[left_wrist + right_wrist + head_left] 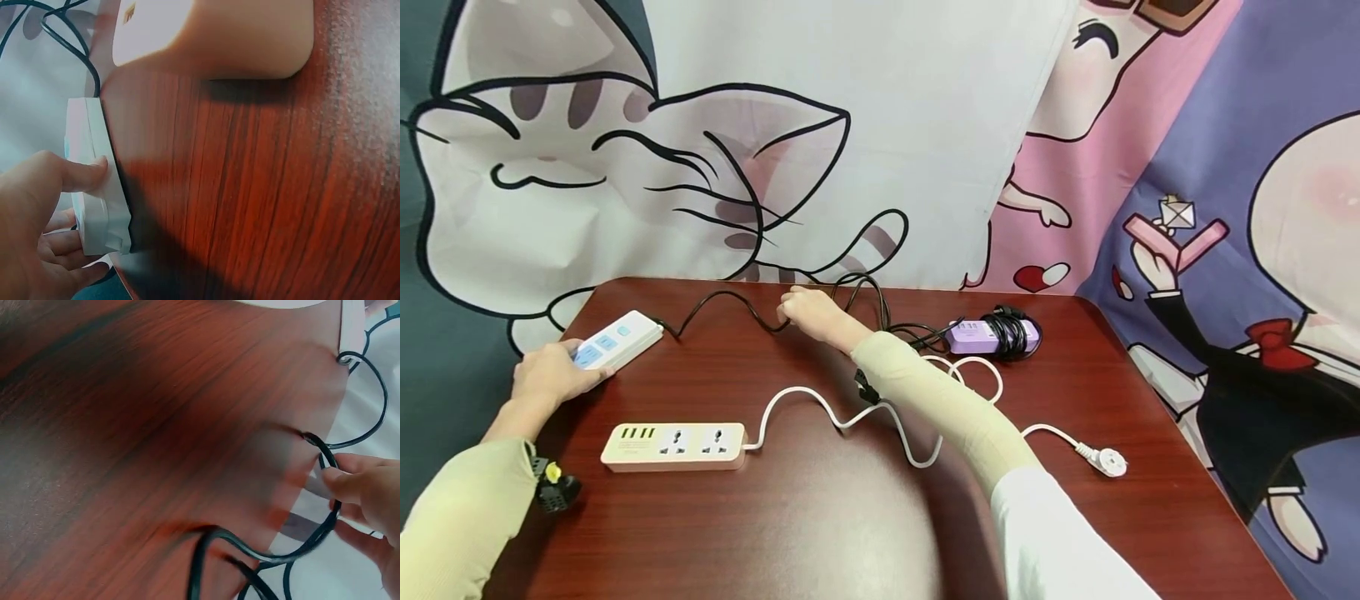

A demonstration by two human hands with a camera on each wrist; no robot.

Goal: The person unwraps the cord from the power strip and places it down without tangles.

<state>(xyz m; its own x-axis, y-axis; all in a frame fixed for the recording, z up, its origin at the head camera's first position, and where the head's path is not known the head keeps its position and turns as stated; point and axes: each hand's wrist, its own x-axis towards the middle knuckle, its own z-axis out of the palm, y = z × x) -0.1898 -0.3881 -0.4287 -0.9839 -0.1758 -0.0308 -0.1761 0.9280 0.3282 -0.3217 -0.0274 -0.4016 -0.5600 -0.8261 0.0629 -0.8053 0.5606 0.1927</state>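
Left grip (550, 372) holds white strip's end (592, 353) — right grip (816, 315), seemingly, its cord (730, 292).

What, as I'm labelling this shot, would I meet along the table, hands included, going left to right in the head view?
Left hand → white-and-blue power strip → cream power strip → right hand → purple power strip → white plug.

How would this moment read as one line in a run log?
left hand: grips white-and-blue power strip | right hand: pinches black cord | beige power strip: on table | purple power strip: cord-wrapped
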